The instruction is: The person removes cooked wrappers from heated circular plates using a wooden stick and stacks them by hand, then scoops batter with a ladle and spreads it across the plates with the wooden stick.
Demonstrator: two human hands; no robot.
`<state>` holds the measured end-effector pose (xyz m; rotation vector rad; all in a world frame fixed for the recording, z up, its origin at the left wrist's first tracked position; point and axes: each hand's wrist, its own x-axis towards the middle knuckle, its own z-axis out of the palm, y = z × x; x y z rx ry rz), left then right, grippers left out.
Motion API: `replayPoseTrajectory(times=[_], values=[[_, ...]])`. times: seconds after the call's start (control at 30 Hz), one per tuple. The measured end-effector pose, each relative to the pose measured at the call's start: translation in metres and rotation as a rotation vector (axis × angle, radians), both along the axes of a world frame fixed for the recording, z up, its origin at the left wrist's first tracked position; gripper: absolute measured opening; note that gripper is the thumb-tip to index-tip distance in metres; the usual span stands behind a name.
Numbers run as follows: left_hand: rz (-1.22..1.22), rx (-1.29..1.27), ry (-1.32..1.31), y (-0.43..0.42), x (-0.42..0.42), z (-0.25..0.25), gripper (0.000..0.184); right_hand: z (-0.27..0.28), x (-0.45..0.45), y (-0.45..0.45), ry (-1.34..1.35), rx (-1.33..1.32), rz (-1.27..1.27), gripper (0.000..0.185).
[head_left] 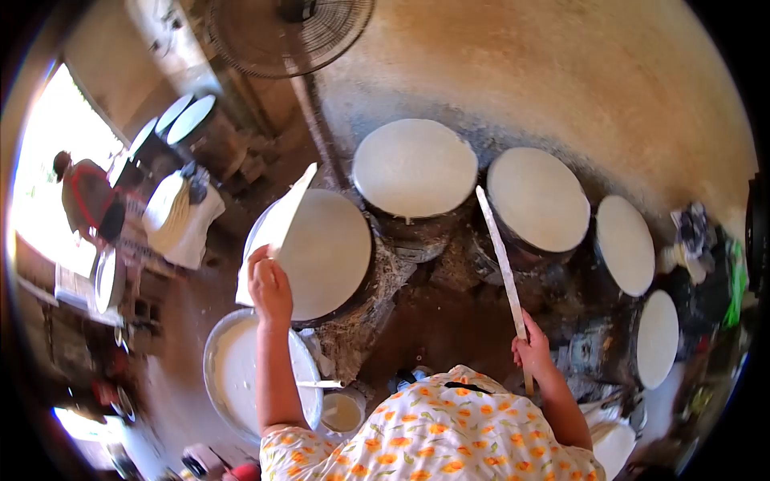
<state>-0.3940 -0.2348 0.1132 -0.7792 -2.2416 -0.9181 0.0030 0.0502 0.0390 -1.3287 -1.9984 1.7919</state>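
Note:
My left hand (270, 287) is closed on the edge of a thin white sheet (282, 218), which is raised and tilted over the left side of a large round pale surface (327, 252). In my right hand (531, 349) is a long pale stick (501, 260), held near its lower end and pointing up between two round white-topped drums. One of these drums (415, 167) stands at the centre back, the other (538, 199) right of it. Below my left forearm is a wide basin (210, 361) of whitish liquid.
Two more round white tops (625, 245) (657, 339) stand at the right. A fan (293, 32) is at the top. On the far left, a person (88, 196) stands by a stack of pale round sheets (167, 212). A small bucket (342, 411) sits beside the basin.

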Motion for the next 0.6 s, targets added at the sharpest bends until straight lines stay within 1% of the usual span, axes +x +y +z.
replayPoseTrajectory(times=[0.03,0.1,0.13,0.17,0.2,0.23,0.27,0.3,0.33,0.37,0.43,0.5,0.53,0.57,0.6], values=[[-0.037,-0.010,-0.062,0.001,0.000,0.005,0.005,-0.001,0.007,-0.002,0.008,-0.006,-0.042,0.070],[-0.116,-0.096,0.027,0.012,0.006,0.016,0.002,0.001,0.023,-0.003,0.069,-0.025,-0.048,0.069],[-0.159,-0.131,0.021,0.021,0.013,0.020,0.004,0.008,0.028,-0.006,0.059,-0.033,-0.078,0.069],[-0.228,-0.149,0.042,0.030,0.022,0.020,0.008,0.004,0.041,-0.007,0.130,-0.074,-0.087,0.070],[-0.240,-0.159,-0.039,0.044,0.043,0.030,0.013,-0.002,0.056,-0.008,0.200,-0.105,-0.110,0.072],[-0.311,-0.182,-0.034,0.052,0.050,0.024,0.016,0.002,0.067,-0.013,0.163,-0.076,-0.163,0.069],[-0.403,-0.206,-0.052,0.066,0.069,0.028,0.018,-0.001,0.084,-0.015,0.198,-0.138,-0.207,0.068],[-0.469,-0.211,-0.070,0.080,0.089,0.029,0.017,0.012,0.097,-0.018,0.168,-0.116,-0.215,0.067],[-0.545,-0.234,-0.085,0.092,0.104,0.024,0.014,0.005,0.114,-0.024,0.143,-0.079,-0.270,0.068],[-0.614,-0.290,-0.169,0.107,0.127,0.028,0.009,-0.002,0.135,-0.030,0.146,-0.017,-0.308,0.067],[-0.811,-0.262,-0.261,0.137,0.184,0.033,0.005,-0.009,0.179,-0.045,0.125,0.013,-0.419,0.066],[-1.022,-0.256,-0.368,0.165,0.243,0.032,0.005,-0.014,0.226,-0.067,0.127,0.038,-0.573,0.066],[-1.099,-0.270,-0.424,0.178,0.270,0.023,0.007,-0.017,0.249,-0.078,0.119,0.061,-0.661,0.065],[-1.204,-0.237,-0.547,0.188,0.302,0.017,0.008,-0.023,0.274,-0.092,0.124,0.073,-0.761,0.065],[-1.328,-0.237,-0.597,0.196,0.343,0.020,0.007,-0.027,0.299,-0.107,0.092,0.075,-0.862,0.066]])
